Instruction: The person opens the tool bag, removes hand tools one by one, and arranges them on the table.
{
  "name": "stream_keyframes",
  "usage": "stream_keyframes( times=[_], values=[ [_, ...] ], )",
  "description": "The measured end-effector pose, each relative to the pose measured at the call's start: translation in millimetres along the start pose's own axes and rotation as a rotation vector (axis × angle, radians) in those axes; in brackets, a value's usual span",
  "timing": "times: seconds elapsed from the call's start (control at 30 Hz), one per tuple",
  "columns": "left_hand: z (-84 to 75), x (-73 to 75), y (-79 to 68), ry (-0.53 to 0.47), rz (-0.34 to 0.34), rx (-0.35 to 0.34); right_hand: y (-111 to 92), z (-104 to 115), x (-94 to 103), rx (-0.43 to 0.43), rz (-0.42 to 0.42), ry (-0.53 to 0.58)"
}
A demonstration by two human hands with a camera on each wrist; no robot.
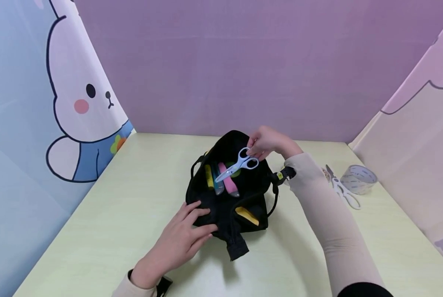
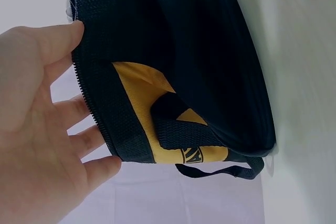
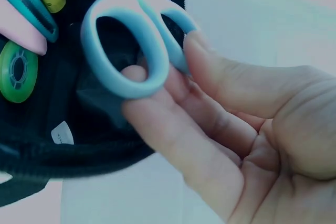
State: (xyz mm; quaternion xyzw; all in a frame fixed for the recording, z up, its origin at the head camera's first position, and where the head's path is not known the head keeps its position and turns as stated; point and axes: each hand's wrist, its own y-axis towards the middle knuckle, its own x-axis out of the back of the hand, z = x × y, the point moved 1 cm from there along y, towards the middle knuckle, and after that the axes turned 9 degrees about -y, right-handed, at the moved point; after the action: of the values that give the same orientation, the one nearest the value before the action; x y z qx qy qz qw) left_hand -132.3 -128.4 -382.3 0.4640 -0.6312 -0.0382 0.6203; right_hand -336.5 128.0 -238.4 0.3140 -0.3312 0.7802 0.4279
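A black zip bag [image 1: 210, 216] with yellow patches lies open on the table. My left hand [image 1: 178, 239] grips its near left rim, thumb on the outer side and fingers over the zipped edge [image 2: 97, 111]. Above the bag's mouth, my right hand [image 1: 269, 142] pinches light blue scissors [image 1: 236, 167] by the handles, blades pointing down and left into the opening. Inside lie a pink cutter [image 1: 228, 181], a teal cutter [image 1: 218, 183], a yellow item [image 1: 209, 177] and a green tape roll [image 3: 18, 72]. The blade tips are out of the right wrist view.
To the right on the table are white-handled scissors [image 1: 345, 194] and a wide tape roll [image 1: 359, 180]. A small round item beside them is partly hidden by the right sleeve [image 1: 332, 214]. A purple panel [image 1: 243, 70] stands behind, with printed panels at both sides.
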Motion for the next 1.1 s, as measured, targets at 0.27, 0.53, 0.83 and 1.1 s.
stream_keyframes(
  times=[0.27, 0.53, 0.83, 1.1],
  values=[
    [1.2, -0.1, 1.4, 0.009, 0.015, 0.0, -10.7, -19.2, 1.8, 0.071, -0.036, 0.173],
    [3.1, -0.2, 2.2, 0.013, 0.001, -0.045, -20.0, -37.3, -6.0, 0.114, -0.125, 0.338],
    [4.7, 0.5, 3.3, 0.007, 0.0, -0.081, -43.5, -58.2, -11.9, 0.152, -0.268, 0.639],
    [6.0, 1.5, 2.3, 0.01, 0.002, -0.089, -62.5, -77.3, -15.6, 0.154, -0.369, 0.741]
  ],
)
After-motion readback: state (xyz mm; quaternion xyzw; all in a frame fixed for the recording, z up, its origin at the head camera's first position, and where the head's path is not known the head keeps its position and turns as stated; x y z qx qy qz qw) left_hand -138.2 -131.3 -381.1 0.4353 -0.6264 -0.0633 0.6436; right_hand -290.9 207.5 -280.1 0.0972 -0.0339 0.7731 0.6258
